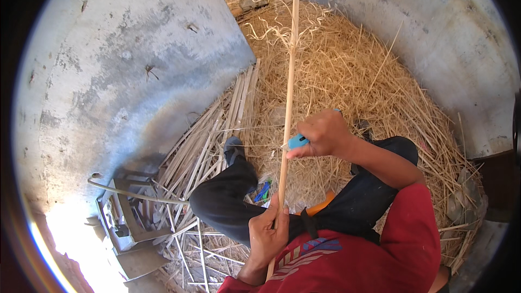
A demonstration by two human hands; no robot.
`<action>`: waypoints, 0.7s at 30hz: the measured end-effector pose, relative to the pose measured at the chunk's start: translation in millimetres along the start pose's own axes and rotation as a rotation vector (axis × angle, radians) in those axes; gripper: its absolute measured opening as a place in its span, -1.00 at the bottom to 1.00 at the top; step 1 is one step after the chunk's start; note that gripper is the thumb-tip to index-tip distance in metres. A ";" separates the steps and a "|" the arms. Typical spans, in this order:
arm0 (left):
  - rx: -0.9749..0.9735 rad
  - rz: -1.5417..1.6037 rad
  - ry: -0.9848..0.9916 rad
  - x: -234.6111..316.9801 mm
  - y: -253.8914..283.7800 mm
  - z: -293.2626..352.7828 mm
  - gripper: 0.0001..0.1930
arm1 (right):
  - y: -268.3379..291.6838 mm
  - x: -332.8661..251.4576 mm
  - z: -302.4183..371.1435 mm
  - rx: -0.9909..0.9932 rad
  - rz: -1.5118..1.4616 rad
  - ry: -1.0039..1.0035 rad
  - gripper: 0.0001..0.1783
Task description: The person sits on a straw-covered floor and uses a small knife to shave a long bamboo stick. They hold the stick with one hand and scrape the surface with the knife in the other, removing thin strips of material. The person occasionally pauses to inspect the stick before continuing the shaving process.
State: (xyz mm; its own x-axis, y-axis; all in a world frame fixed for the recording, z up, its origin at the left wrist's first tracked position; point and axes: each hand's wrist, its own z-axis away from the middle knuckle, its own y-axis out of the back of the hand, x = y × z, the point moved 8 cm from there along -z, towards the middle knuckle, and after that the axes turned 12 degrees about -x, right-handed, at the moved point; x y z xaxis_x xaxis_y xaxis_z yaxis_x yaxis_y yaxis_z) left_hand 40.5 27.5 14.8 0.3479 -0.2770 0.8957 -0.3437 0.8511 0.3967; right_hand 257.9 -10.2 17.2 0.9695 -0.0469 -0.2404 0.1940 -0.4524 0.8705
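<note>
Clasping strip (289, 97) and cutter (298, 141), grips (266, 232) (324, 132) closed

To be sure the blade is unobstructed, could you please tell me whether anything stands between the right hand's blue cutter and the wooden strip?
Nothing visible does: the blue cutter in the right hand appears to meet the wooden strip directly. The curled shavings are farther up the strip.

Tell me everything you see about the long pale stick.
The long stick is slim, straight and pale tan, apparently wood or bamboo. It runs from the red shirt nearly to the picture's top, leaning slightly right. Thin curled shavings, seemingly attached, spread around its far part. The left hand grips its near part; the blue knife in the right hand appears to touch it midway.
</note>
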 end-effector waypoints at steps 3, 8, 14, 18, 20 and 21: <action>0.018 -0.001 -0.022 -1.3 1.4 0.7 -0.62 | 4.5 10.0 -6.0 0.003 0.031 -0.024 -0.25; -0.011 0.008 0.036 -3.0 2.1 3.2 -0.61 | 1.4 26.5 -12.4 0.024 0.077 -0.076 -0.22; -0.022 -0.040 -0.006 -0.8 -2.1 8.1 -0.63 | -9.5 96.7 -16.5 -0.044 0.124 -0.336 -0.19; -0.065 0.034 -0.046 -12.5 -11.2 15.4 -0.62 | 4.7 140.0 -15.1 -0.043 0.161 -0.473 -0.16; -0.103 0.036 0.012 -12.1 -12.9 15.5 -0.61 | 5.9 148.4 -14.6 -0.050 0.156 -0.492 -0.15; -0.096 0.019 -0.018 -9.1 -12.0 14.5 -0.61 | 4.2 151.0 -14.7 -0.075 0.156 -0.489 -0.16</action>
State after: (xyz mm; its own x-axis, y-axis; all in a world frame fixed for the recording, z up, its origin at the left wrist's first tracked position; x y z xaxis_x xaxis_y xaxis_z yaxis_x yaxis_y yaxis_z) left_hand 28.8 13.3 4.9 0.3263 -0.2678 0.9065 -0.2648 0.8947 0.3596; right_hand 407.4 -6.1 -9.1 0.8082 -0.5271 -0.2626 0.0807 -0.3425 0.9360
